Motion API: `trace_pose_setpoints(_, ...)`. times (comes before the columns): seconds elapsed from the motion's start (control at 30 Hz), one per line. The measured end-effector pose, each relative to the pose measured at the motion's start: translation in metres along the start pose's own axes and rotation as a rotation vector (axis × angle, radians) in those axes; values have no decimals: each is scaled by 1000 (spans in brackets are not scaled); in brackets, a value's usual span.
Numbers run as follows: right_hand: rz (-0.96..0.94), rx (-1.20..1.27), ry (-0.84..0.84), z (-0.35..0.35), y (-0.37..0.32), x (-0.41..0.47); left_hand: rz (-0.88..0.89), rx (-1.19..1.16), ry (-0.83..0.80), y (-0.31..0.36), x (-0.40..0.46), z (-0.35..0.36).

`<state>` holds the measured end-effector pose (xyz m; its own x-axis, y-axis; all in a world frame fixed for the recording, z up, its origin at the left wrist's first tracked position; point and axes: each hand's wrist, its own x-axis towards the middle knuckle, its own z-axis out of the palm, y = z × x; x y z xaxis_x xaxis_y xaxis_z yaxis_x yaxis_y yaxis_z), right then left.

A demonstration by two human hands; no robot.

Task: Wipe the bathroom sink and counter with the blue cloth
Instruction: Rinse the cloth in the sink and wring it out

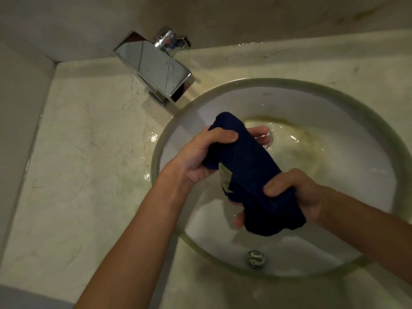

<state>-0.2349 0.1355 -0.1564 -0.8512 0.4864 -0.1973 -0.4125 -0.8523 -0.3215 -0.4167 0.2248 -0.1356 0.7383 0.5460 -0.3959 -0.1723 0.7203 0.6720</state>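
While it hangs over the sink, both hands' fingers clamp the rolled blue cloth, seemingly wringing it so drips fall inside.

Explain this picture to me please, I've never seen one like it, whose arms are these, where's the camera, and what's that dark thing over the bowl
There is no machine here. The camera sits on a person's head and looks forward and down, so the two bare arms reaching in from the bottom are that person's own. The round basin is a bathroom sink set in a pale marble counter, with a square chrome tap at the back left and a metal drain in the middle. The dark thing is a blue cloth, rolled up. The left hand grips its far end and the right hand its near end, above the bowl, as if wringing it. The sink and counter look wet in places.
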Motion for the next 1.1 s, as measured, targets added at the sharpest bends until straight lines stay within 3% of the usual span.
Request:
trace_pose_setpoints(0.07, 64, -95, 75, -1, 0, -1, 3, -20, -17, 3, -2, 3)
trace_pose_setpoints(0.2, 46, -149, 190, 15, -11, -4, -12, 26, 216, 9, -1, 8)
trace_pose_setpoints(0.33, 85, -661, 623, 30, -19, 12, -120, 193, 523, 6, 19, 7)
trace_pose_setpoints(0.43, 33, -1233, 1018, 15, -9, 38, -47, 256, 778, -10, 46, -1)
trace_pose_setpoints(0.53, 18, -1503, 1189, -13, 0, 51, -17, 519, 981, -24, 61, -6)
trace_pose_setpoints(0.63, 40, -1431, 1154, -25, -1, 48, 18, 602, 979, -30, 61, -2)
trace_pose_setpoints(0.7, 72, -1277, 1034, -16, -6, 36, 16, 421, 851, -23, 54, -1)
trace_pose_setpoints(0.8, 82, -626, 738, 2, -23, 7, -121, 204, 551, -6, 35, 2)
trace_pose_setpoints(0.9, 7, -7, 338, 11, -19, -15, -82, 33, 364, 2, 21, 3)
trace_pose_setpoints(1.0, -132, 123, 251, 9, 0, -7, 13, -197, 263, 4, 19, 10)
trace_pose_setpoints(1.1, -132, 149, 81, 17, 3, 19, 50, -301, 168, 6, 21, 19)
